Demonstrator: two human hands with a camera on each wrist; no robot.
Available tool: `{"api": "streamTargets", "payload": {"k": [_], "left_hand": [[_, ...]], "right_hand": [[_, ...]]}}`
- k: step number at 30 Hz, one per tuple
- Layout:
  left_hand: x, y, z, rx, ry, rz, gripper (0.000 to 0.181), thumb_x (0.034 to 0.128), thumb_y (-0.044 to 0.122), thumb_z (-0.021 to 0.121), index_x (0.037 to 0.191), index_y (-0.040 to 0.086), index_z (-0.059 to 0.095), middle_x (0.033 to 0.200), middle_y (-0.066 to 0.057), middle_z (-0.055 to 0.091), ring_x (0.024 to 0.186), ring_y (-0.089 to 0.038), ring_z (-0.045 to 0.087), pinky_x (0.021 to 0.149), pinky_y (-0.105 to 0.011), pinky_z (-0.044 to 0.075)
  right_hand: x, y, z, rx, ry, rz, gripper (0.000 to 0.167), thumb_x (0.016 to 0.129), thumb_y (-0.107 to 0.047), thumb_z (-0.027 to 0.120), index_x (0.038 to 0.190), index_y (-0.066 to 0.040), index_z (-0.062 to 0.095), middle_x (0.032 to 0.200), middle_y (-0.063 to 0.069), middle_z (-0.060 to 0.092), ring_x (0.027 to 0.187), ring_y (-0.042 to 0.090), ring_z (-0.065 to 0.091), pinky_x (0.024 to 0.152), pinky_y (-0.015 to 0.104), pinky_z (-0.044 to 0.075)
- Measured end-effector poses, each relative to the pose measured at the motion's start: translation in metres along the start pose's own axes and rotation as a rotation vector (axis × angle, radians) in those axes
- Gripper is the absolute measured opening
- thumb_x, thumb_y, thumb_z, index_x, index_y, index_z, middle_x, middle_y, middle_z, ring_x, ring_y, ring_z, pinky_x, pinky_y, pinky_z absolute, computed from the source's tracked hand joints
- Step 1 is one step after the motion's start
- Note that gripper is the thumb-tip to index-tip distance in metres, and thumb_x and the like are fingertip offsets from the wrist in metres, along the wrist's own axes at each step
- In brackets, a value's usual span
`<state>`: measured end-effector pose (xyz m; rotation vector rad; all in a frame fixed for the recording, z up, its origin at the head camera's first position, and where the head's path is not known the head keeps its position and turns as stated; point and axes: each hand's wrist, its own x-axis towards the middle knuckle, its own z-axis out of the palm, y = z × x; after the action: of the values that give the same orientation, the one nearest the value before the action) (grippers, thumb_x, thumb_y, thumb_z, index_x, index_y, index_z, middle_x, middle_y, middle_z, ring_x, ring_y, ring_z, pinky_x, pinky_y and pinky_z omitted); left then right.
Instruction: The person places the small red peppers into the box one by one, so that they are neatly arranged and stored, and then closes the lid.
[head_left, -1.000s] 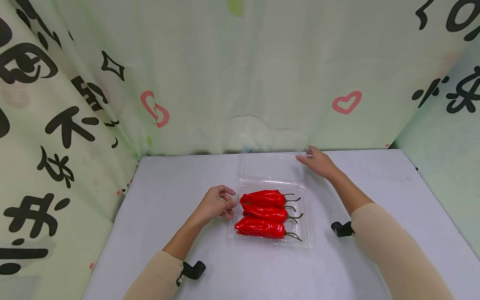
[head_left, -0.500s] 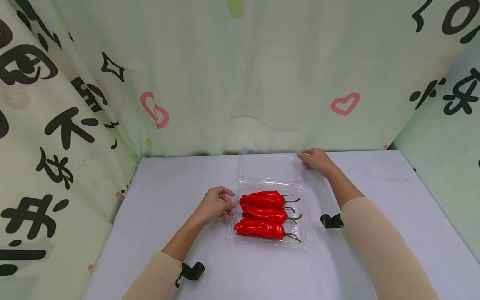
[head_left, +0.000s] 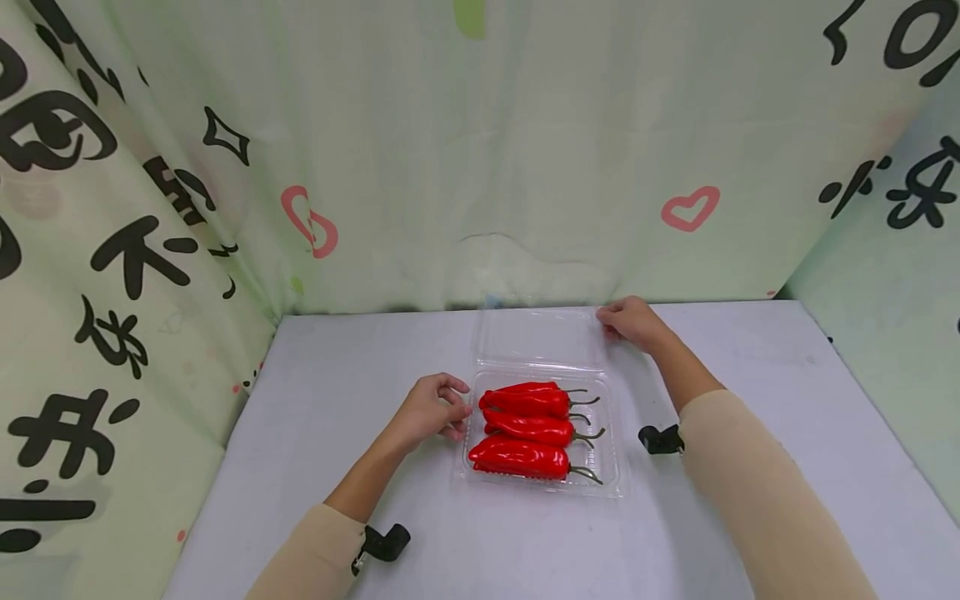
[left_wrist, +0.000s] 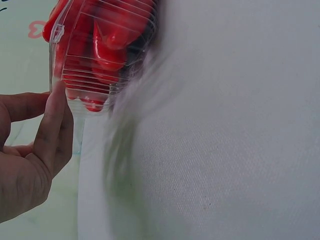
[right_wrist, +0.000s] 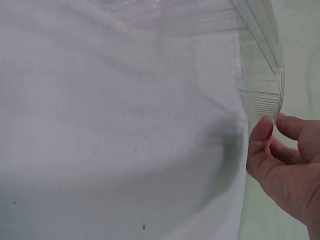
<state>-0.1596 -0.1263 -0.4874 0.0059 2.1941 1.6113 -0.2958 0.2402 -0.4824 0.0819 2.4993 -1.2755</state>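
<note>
A clear plastic clamshell container [head_left: 617, 487] sits on the white table with its lid [head_left: 540, 337] laid open toward the back. Several glossy red peppers [head_left: 521, 457] with green stems lie side by side in its base, stems to the right. At the base's left edge, my left hand [head_left: 431, 408] holds the rim; in the left wrist view the rim runs down between the fingertips [left_wrist: 58, 92]. My right hand [head_left: 633, 322] pinches the lid's far right corner between thumb and forefinger, as the right wrist view shows.
The white table [head_left: 360, 350] ends at the back against a pale curtain [head_left: 480, 150] printed with hearts and black characters. More curtain hangs at the left and right sides. A black wrist camera [head_left: 386, 542] juts from the left sleeve.
My right hand has moved slightly left and closed its fingers on the lid's corner. My left hand, the container and the peppers stay in place.
</note>
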Motion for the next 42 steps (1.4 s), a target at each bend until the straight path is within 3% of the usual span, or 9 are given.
{"api": "streamTargets", "payload": {"k": [8,12,17,32,42], "left_hand": [[0.0,0.001,0.0,0.011,0.01,-0.002,0.032,0.0931,0.004,0.073,0.122,-0.001,0.06,0.087,-0.013,0.065,0.058,-0.017,0.067,0.058,-0.029,0.062],[0.0,0.001,0.001,0.013,0.017,-0.009,0.032,0.0928,0.005,0.074,0.122,0.0,0.06,0.088,-0.013,0.065,0.058,-0.017,0.067,0.058,-0.029,0.062],[0.001,0.001,0.001,0.009,0.018,-0.014,0.032,0.0926,0.005,0.074,0.121,0.0,0.06,0.088,-0.013,0.065,0.058,-0.017,0.067,0.058,-0.029,0.062],[0.011,0.005,0.007,-0.02,0.027,-0.008,0.032,0.0926,0.003,0.074,0.12,0.0,0.06,0.09,-0.013,0.064,0.059,-0.018,0.068,0.058,-0.029,0.062],[0.019,0.01,0.009,-0.011,0.051,-0.014,0.032,0.0929,0.005,0.075,0.121,0.002,0.059,0.092,-0.013,0.064,0.059,-0.018,0.067,0.058,-0.028,0.062]], "right_hand": [[-0.005,-0.009,-0.004,0.003,0.003,0.024,0.039,0.108,-0.015,0.051,0.134,0.013,0.055,0.107,0.015,0.06,0.092,0.018,0.058,0.079,0.022,0.055],[-0.009,-0.015,-0.007,0.002,0.003,0.036,0.041,0.109,-0.018,0.052,0.138,0.011,0.052,0.121,0.022,0.056,0.104,0.026,0.057,0.089,0.027,0.057],[-0.013,-0.023,-0.011,0.018,0.021,0.002,0.041,0.109,-0.017,0.051,0.139,0.01,0.048,0.132,0.028,0.054,0.114,0.033,0.057,0.092,0.028,0.059],[-0.029,-0.041,-0.029,0.026,0.124,-0.149,0.041,0.107,-0.017,0.053,0.138,0.01,0.045,0.126,0.027,0.056,0.115,0.041,0.061,0.082,0.02,0.061],[-0.043,-0.051,-0.038,0.033,0.168,-0.197,0.035,0.107,-0.017,0.056,0.132,0.005,0.046,0.123,0.022,0.056,0.118,0.041,0.061,0.086,0.022,0.061]]}}
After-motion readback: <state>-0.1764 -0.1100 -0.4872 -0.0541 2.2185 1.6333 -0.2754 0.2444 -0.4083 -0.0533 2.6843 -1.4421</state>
